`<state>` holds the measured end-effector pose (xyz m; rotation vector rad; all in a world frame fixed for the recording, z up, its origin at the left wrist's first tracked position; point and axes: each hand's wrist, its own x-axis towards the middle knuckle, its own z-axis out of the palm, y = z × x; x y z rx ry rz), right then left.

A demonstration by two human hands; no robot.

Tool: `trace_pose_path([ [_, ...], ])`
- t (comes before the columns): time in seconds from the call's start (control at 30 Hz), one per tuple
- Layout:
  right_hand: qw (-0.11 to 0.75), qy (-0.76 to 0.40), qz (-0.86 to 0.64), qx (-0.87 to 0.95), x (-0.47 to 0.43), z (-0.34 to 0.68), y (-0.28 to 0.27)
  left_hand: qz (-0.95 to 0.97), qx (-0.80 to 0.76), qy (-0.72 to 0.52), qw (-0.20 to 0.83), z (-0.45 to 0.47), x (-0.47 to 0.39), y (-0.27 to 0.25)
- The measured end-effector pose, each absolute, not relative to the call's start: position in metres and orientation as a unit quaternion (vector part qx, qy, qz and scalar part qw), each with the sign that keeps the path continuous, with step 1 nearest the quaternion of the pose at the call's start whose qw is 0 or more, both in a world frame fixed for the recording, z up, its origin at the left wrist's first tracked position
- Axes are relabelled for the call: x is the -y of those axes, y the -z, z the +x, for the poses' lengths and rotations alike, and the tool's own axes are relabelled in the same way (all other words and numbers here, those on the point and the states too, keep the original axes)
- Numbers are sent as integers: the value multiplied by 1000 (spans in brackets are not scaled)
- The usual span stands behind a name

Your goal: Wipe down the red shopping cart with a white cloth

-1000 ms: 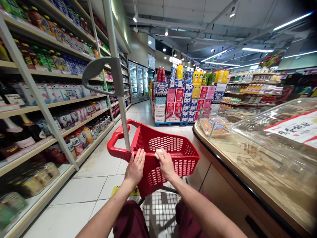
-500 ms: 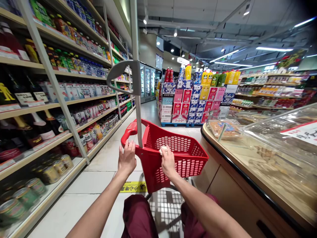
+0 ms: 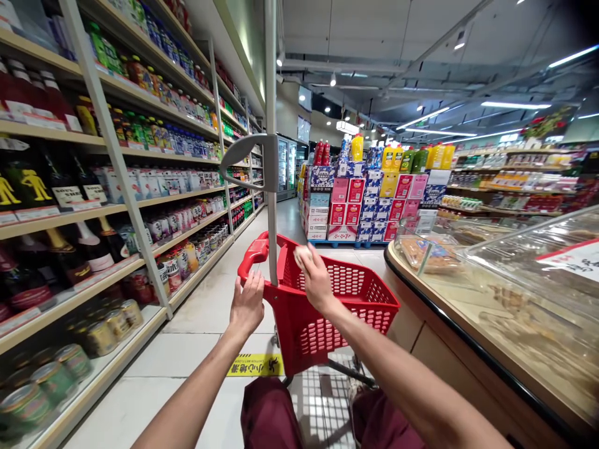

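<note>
A red plastic shopping cart point(image 3: 299, 333) with slotted walls stands in front of my knees. My left hand point(image 3: 248, 304) has its fingers curled over the cart's near left rim, close to the red handle point(image 3: 255, 252). Above the cart's near edge, my right hand point(image 3: 319, 280) pinches a crumpled off-white cloth point(image 3: 303, 255), partly covered by the fingers. I cannot tell whether it is fabric or paper. A grey upright pole point(image 3: 271, 81) with a grey plastic loop point(image 3: 250, 163) rises from the cart between my hands. The visible basket interior is red.
Shelves point(image 3: 180, 246) of bottles and cans line the left side. On the right stands a wooden counter point(image 3: 435, 337) with clear covers over food. Stacked drink boxes point(image 3: 355, 206) stand ahead. A yellow caution sticker point(image 3: 256, 365) lies on the tiled floor.
My right hand has lifted from the basket's near side wall, carrying the cloth up and slightly left toward the pole. My left hand stays at the rim. The view has tilted slightly.
</note>
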<state>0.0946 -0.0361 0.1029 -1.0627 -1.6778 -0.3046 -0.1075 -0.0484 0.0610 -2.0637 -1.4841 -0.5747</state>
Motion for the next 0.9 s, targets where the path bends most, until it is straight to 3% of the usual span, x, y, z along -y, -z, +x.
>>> trace_pose_path([
  [0.07, 552, 203, -350, 729, 24, 73, -167, -743, 578, 218, 259, -111, 46, -65],
  [0.13, 508, 249, -290, 772, 13, 57, -196, -723, 605, 224, 247, -114, 44, -67],
  [0.27, 308, 266, -181, 895, 7, 49, -139, -739, 593, 221, 233, -120, 42, -65],
  [0.33, 257, 270, -168, 913, 5, 51, -113, -747, 583, 223, 228, -122, 41, -63],
  [0.53, 357, 315, -221, 851, -9, 55, -175, -750, 575, 245, 218, -122, 42, -62],
  [0.73, 255, 319, -136, 902, -1, 61, -155, -748, 582, 230, 221, -124, 45, -61],
  [0.9, 403, 326, -214, 828, -11, 54, -200, -745, 590, 212, 226, -126, 44, -61],
])
